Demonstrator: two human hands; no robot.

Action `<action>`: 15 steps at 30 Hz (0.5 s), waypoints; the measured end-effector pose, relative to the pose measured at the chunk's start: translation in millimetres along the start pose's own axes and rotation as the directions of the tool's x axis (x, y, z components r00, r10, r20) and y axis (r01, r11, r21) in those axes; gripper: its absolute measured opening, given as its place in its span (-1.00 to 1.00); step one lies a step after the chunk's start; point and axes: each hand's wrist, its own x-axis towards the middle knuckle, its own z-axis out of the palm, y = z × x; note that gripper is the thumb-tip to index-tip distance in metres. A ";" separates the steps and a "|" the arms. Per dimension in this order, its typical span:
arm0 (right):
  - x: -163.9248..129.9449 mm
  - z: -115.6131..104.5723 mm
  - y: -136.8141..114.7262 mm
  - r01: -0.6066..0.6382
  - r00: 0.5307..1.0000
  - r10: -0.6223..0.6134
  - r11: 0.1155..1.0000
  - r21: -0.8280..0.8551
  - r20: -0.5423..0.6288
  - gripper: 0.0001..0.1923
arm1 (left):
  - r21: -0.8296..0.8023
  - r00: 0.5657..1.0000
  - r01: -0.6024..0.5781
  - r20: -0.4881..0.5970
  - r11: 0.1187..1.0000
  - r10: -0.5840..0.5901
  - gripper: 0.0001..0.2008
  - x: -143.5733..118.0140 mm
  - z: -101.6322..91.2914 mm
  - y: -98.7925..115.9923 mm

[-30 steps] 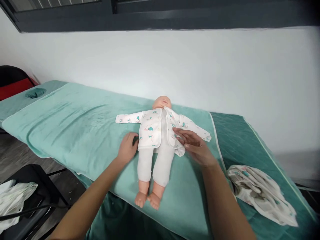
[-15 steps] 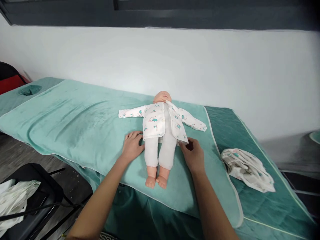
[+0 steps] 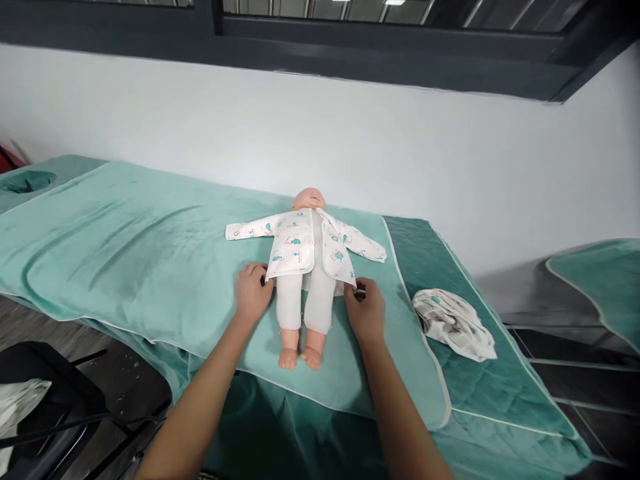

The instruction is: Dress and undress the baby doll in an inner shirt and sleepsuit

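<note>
Baby doll (image 3: 305,280) supine on a towel-covered bed (image 3: 125,247), jacket (image 3: 307,243) unfastened; left hand (image 3: 251,293) and right hand (image 3: 367,310) each pinch a hem corner. Uneven pulling risks dragging the doll askew toward the crumpled garment (image 3: 453,322)

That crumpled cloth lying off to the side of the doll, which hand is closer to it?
Right. The right hand pinches the jacket hem beside the doll, on the crumpled cloth's side. The left hand is beyond the doll.
</note>
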 end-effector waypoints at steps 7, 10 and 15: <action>10.3 5.8 -17.8 0.469 0.882 -0.470 0.882 -0.057 -0.015 -0.48 | -0.278 0.998 -0.047 -0.059 0.960 0.032 -0.73 0.0 2.5 2.0; 27.6 14.0 -38.6 0.540 0.841 -0.537 0.840 -0.060 0.063 -0.55 | -0.394 0.998 -0.068 -0.036 0.917 0.058 -0.65 -1.2 1.8 -0.8; 38.9 18.6 -66.1 0.602 0.784 -0.601 0.797 0.043 0.155 -0.57 | -0.410 1.000 0.009 0.017 0.912 -0.002 -0.66 -2.3 1.0 -4.4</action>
